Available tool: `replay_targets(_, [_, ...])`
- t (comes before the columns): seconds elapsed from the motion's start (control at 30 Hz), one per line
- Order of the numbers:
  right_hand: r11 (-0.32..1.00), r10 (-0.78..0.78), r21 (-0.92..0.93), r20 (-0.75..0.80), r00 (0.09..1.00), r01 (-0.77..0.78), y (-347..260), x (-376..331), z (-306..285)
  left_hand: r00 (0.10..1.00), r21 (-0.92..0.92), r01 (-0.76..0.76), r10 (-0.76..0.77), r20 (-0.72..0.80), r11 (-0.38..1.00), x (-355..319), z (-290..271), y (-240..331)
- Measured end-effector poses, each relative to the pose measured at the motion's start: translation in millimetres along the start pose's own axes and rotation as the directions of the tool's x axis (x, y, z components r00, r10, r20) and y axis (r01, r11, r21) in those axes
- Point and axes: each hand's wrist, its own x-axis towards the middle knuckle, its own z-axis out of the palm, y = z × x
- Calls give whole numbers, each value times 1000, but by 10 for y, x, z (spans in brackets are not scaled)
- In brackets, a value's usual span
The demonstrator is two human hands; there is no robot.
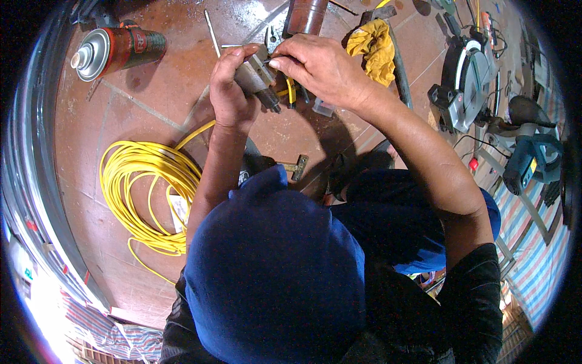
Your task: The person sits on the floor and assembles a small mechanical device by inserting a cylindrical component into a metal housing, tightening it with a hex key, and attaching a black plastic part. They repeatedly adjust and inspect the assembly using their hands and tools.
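Head view: left hand clamped around one grey metal part above the floor's far edge — right hand pinches its top. One yellow cable coil lies left; one spray can far-left corner.

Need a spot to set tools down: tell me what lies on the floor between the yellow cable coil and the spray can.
In the head view, only bare reddish-brown floor tiles with a pale grout line lie between the yellow cable coil and the spray can.
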Motion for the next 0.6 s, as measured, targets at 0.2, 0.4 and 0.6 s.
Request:
replay_targets(0.2, [990,124,62,19,992,-125,4,18,15,999,19,12,-13,51,1000,10,-43,2])
replay_targets(0.4, [975,199,96,24,980,-200,9,22,28,998,1,-53,53,29,999,27,-18,-46])
replay_targets(0.6, [905,379,156,127,917,-396,-25,5,4,999,9,-16,15,47,1000,7,-34,-41])
